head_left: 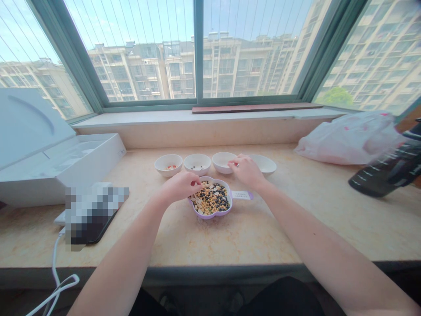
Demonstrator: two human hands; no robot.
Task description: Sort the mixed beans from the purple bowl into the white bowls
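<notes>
My left hand (182,186) hovers at the upper left rim of a lilac-edged tray (205,217). Its fingertips are pinched together, and whatever they may hold is too small to make out. Mixed beans, yellow kernels and pale flat seeds (212,199) fill this tray. Behind it, my right hand (245,169) reaches to the right rim of a white bowl (222,163), fingers drawn together, their contents unclear. That hand partly covers the rightmost white bowl (267,164). A few reddish pieces lie in the leftmost bowl (167,171), and several dark ones in the bowl beside it (197,171).
At the left stands an open white box (95,153), with a dark phone-like slab (108,219) and a white cable (55,259) nearer me. A plastic bag (348,138) and a dark bottle (384,169) are on the right. The windowsill (148,117) runs along the back.
</notes>
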